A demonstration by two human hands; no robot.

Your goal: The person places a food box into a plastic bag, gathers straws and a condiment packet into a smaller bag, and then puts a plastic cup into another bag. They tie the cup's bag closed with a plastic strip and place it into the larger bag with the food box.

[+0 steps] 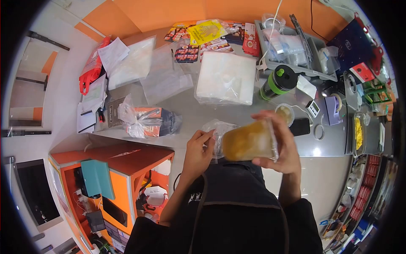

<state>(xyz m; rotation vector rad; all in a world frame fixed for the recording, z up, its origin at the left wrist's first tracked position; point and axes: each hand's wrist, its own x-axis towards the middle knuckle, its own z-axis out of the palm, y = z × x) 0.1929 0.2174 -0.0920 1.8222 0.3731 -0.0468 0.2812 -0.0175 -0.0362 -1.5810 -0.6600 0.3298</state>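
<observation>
Nearest, the person's dark clothing (241,216) filled the lower middle of the view, with both hands reaching out over the near edge of a grey metal counter (186,111). The right hand (282,146) gripped a clear container (246,142) with yellowish-brown contents, raised and tipped on its side, its rim towards that hand's palm and its base towards the left hand (200,153). The right hand's fingers curved over the upper side, slightly apart, while the thumb pressed from below. The left hand's thumb and index finger pinched a crumpled clear plastic bag (219,128) by its left side; the other fingers were curled in, and how tightly they were pressed together could not be told. The container partly hid the bag and hung just beside it.

To the left on the counter sat an orange and dark box (149,122) wrapped in clear plastic. To the right, a small round tub (285,113) stood near a black phone (300,126), with a small white timer (313,109) just beyond the phone. Farther back lay a stack of white sheets (226,78) in clear plastic, with a dark bottle with green trim (279,81) to its right. Beyond these were printed leaflets (186,54), a yellow packet (207,31) on top of some, and a loaded grey tray (313,73) near the orange wall (177,12)
</observation>
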